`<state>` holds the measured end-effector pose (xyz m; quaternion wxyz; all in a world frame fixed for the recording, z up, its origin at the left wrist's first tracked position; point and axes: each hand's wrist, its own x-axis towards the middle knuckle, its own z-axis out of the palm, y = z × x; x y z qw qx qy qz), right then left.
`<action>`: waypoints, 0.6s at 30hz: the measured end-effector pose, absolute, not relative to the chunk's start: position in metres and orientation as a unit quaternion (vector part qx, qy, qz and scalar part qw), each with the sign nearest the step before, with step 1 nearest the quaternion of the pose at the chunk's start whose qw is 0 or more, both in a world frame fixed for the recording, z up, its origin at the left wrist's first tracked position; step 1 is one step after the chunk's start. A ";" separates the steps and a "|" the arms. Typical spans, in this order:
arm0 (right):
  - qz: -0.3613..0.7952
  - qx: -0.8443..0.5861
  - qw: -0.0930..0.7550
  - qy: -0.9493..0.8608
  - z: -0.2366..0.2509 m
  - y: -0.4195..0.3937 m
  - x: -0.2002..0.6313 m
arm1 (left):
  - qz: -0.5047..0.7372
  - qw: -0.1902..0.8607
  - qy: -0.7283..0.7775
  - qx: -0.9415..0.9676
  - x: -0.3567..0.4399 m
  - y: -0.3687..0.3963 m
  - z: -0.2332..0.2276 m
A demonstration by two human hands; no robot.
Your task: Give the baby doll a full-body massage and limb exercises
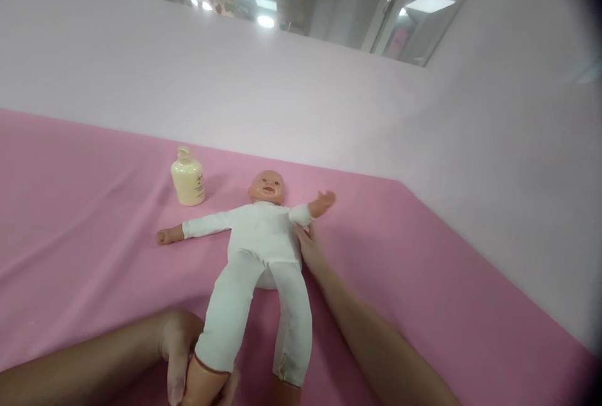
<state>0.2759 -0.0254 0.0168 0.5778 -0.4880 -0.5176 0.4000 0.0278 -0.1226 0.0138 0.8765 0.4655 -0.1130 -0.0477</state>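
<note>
Head view, left hand (188, 362) fingers wrapped round doll (263, 249) leg, right hand (310, 249) touching its side

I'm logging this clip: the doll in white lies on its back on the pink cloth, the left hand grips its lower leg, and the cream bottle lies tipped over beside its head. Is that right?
Not quite. The bottle stands upright, not tipped over, on the pink cloth near the doll's head. The rest holds: the left hand grips its lower leg. The head view shows this.
</note>
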 end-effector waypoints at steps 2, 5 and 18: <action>0.374 -0.472 0.538 -0.590 0.023 -0.029 0.274 | 0.052 0.917 -0.099 0.384 0.027 -0.125 0.015; 0.322 -0.464 0.495 -0.660 0.027 -0.033 0.274 | 0.205 0.936 -0.051 0.281 0.026 -0.124 0.020; 0.390 -0.520 0.550 -0.524 0.014 -0.024 0.278 | 0.076 0.921 -0.028 0.380 0.025 -0.128 0.010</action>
